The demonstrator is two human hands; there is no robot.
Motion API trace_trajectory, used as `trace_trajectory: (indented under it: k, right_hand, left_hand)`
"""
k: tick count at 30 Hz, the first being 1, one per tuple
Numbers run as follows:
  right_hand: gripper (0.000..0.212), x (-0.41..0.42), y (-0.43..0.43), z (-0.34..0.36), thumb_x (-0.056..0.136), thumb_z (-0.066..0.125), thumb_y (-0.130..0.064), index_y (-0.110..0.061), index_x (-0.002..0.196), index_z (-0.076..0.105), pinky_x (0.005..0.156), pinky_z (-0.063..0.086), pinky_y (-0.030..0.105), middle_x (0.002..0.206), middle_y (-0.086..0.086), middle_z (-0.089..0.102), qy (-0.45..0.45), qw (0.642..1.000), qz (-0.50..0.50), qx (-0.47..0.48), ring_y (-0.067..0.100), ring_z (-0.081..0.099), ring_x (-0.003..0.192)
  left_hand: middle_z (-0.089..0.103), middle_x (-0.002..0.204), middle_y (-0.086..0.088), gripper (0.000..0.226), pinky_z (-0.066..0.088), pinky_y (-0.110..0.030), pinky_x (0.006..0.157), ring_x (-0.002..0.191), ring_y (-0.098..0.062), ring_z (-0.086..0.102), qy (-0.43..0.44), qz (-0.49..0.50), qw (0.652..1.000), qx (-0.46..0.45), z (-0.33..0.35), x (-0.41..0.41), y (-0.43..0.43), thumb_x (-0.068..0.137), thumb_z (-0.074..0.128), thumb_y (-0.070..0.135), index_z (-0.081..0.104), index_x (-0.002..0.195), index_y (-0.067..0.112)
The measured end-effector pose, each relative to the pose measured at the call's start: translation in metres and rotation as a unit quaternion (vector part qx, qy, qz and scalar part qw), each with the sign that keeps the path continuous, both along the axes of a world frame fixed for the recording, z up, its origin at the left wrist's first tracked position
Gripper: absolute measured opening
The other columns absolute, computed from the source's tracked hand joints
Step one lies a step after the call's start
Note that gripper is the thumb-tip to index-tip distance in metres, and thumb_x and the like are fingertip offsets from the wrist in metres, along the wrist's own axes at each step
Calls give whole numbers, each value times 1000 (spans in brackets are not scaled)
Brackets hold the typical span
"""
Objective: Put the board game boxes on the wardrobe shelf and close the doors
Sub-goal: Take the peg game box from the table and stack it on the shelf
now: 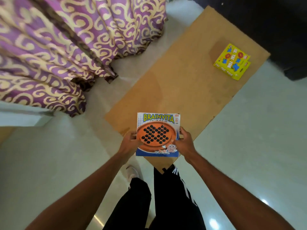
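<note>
Both hands, left hand [130,141] and right hand [184,141], clamp fingers on the Brainvita box's [157,135] side edges.

**Around the room: curtain, board and floor**

A purple curtain [54,47] with a cream swirl pattern fills the upper left, hanging in deep folds, its hem bunched just above the floor [249,138]. The floor is pale and glossy, with bright spots of reflected light at the lower right. A large flat brown board [179,83] lies on it, set at a slant from the lower centre towards the upper right; its surface is plain and slightly stained. A dark piece of furniture [274,27] occupies the upper right corner, touching the board's far edge. At the left edge, below the curtain, a white ledge [21,117] juts in.
</note>
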State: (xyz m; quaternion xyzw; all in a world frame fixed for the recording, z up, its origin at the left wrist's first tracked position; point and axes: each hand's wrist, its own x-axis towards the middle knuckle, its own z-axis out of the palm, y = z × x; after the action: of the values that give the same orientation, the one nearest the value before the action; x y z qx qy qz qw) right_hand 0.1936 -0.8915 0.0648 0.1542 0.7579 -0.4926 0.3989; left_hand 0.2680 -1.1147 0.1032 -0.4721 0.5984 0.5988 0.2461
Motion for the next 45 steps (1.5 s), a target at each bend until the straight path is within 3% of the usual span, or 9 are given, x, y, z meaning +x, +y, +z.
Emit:
trace_trajectory:
  k: [3,9,13,18,28,32,35,39,45]
  right_hand:
    - [55,31,-32,39,63,84,-31,-39,112,62,67,63,43,117,3,64,36,998,53,-14,22,69,98]
    - [60,122,-120,108,71,83,-31,-32,125,56,71,62,47,124,2,49,121,976,177,-26,22,63,105]
    - [61,185,-180,143,79,77,-22,-26,133,50,81,60,45,121,2,44,172,945,275,-38,19,57,105]
    - [60,290,-278,175,79,75,-29,-28,132,45,73,62,37,118,-5,44,247,862,438,-61,19,59,105]
    - [71,459,-474,209,78,76,-22,-19,139,40,84,58,40,125,6,51,326,684,638,-141,21,58,109]
    - [69,540,-553,209,80,75,-19,-18,139,41,79,56,31,111,-5,48,321,618,692,-190,19,59,105]
    - [76,607,-617,201,80,75,-21,-19,145,35,83,52,24,118,0,52,316,568,729,-217,12,53,109]
    - [74,694,-692,202,78,78,-16,-17,142,42,86,50,22,124,8,55,292,499,774,-258,12,53,113]
    - [66,837,-769,216,80,76,-30,-26,139,46,72,48,11,128,1,54,256,418,827,-277,9,59,100]
  left_hand:
    - [66,110,-8,40,51,-24,58,89,-19,68,21,37,999,-17,36,54,-27,79,68,5,53,115,13]
    - [64,108,-7,40,60,-42,76,97,-24,66,100,145,981,-78,81,208,-87,78,73,6,52,109,17]
    - [64,106,-7,42,60,-36,67,92,-23,68,135,217,959,-120,108,307,-116,76,75,2,53,110,15]
    - [63,108,2,43,61,-46,71,83,-21,70,157,318,909,-218,146,450,-154,73,81,15,54,107,21]
    - [62,102,1,71,52,-18,59,83,-10,64,122,476,805,-331,175,639,-231,80,75,9,42,141,25]
    - [64,111,-5,71,55,-26,60,81,-19,70,58,508,779,-363,171,713,-275,80,74,12,42,142,26]
    - [59,120,-2,73,54,-24,61,76,-18,71,0,523,759,-388,172,773,-313,81,73,15,39,144,28]
    - [54,121,-3,80,56,-27,66,93,-21,66,-44,561,719,-409,179,848,-350,79,72,8,35,147,27]
    - [55,122,-8,77,58,-41,82,97,-28,64,-87,639,643,-413,179,954,-379,76,65,-3,44,143,28]
